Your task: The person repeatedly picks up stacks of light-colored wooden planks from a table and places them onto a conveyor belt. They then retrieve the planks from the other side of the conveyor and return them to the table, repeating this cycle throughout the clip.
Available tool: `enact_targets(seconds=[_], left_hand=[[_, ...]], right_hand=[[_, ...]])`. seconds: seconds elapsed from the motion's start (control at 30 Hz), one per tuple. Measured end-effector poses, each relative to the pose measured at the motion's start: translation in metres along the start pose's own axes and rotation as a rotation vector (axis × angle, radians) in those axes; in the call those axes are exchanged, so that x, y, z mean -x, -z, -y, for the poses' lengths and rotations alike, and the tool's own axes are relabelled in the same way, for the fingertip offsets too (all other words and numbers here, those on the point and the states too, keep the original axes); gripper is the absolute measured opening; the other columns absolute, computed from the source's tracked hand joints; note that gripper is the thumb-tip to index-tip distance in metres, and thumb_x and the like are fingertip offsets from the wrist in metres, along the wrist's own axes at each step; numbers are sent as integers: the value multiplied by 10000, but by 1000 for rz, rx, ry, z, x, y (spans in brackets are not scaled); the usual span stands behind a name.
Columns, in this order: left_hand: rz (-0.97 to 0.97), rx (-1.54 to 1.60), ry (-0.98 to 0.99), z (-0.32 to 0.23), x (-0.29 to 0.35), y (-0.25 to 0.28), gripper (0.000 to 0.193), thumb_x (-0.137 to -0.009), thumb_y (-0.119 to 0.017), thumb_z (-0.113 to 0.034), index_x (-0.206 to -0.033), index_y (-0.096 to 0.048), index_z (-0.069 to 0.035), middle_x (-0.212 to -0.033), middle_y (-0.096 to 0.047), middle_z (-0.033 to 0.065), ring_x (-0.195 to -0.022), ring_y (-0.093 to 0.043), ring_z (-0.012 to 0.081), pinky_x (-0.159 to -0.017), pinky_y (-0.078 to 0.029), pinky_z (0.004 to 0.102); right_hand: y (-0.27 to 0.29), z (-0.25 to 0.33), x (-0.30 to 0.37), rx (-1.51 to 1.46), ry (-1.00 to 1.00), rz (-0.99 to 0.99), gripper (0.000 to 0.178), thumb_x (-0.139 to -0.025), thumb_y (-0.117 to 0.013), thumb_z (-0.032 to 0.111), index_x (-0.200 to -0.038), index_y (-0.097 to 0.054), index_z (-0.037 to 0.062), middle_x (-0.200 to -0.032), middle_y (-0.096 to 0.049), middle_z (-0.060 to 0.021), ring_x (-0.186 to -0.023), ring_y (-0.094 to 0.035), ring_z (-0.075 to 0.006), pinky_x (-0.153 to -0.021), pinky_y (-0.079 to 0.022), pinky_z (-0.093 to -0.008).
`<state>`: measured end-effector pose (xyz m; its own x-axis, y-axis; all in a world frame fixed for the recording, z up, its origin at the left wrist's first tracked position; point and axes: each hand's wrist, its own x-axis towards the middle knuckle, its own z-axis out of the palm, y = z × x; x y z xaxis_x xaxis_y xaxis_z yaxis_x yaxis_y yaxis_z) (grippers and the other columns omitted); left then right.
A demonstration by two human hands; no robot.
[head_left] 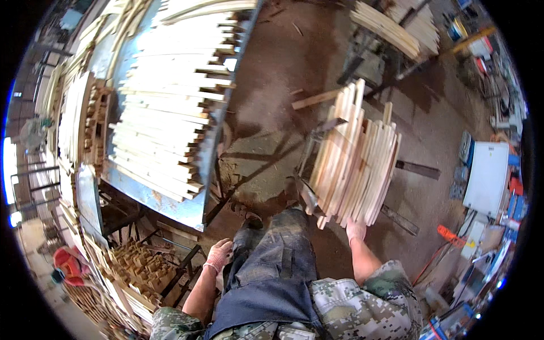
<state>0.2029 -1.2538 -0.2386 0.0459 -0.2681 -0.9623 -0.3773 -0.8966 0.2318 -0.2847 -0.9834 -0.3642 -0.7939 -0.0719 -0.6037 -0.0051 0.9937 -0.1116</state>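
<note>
My right hand, in a pale knitted glove, is at the near end of a stack of wooden strips. Its fingers close on the end of a strip there, though they are partly lost against the wood. The strips lie lengthwise away from me on a metal stand, their ends uneven. My left hand, gloved too, hangs beside my left thigh with nothing in it. Its fingers are loosely bent and apart.
A blue metal table on the left carries many rows of strips. Below it sit stacked short wood blocks. More strips rest on a far stand. Metal bars stick out right of the near stack. A white panel stands at right.
</note>
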Motion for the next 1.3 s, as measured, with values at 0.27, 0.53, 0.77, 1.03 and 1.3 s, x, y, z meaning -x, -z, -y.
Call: enact_targets(seconds=[0.27, 0.53, 0.77, 1.03, 1.3], left_hand=[[-9, 262, -101, 22, -18, 83, 536, -1017, -734, -256, -1493, -635, -31, -1135, -757, 46, -907, -679, 150, -852, -550, 316], [-164, 424, -390, -34, -39, 170, 484, -1015, -724, -269, -1401, -688, 20, -1171, -753, 102, -1002, -699, 196, -930, -554, 343], [-542, -135, -428, -128, -94, 184, 880, -1007, -625, -609, -1544, -525, 81, -1618, -497, 312, -1554, -429, 407, -1286, -329, 456], [-631, 744, -343, -205, -134, 123, 746, -968, -772, -462, -1453, -581, 72, -1369, -670, 243, -1279, -632, 360, -1125, -481, 465], [-760, 548, -487, -193, -138, 140, 467, -1003, -750, -243, -1354, -653, 49, -1150, -747, 137, -1008, -687, 228, -926, -551, 378]], right_hand=[[-113, -31, 83, 686, 597, 1111, 204, -997, -603, 216, -923, -783, 157, -919, -767, -130, -923, -766, -250, -665, -589, -500], [-72, 301, 186, 63, 701, 613, 442, -980, -653, 376, -1186, -714, -11, -1188, -743, -259, -1093, -681, -261, -975, -522, -412], [-69, 551, 111, -380, 905, 303, 913, -995, -736, 140, -1710, -196, -35, -1642, -476, -293, -1510, -485, -351, -1253, -357, -364], [-92, 659, 18, -220, 875, 315, 714, -973, -724, 91, -1613, -443, -56, -1557, -589, -247, -1433, -574, -322, -1199, -421, -361], [-72, 653, 74, 151, 1187, 233, 469, -914, -672, 109, -1373, -695, 13, -1186, -738, -236, -1137, -710, -342, -1041, -528, -422]])
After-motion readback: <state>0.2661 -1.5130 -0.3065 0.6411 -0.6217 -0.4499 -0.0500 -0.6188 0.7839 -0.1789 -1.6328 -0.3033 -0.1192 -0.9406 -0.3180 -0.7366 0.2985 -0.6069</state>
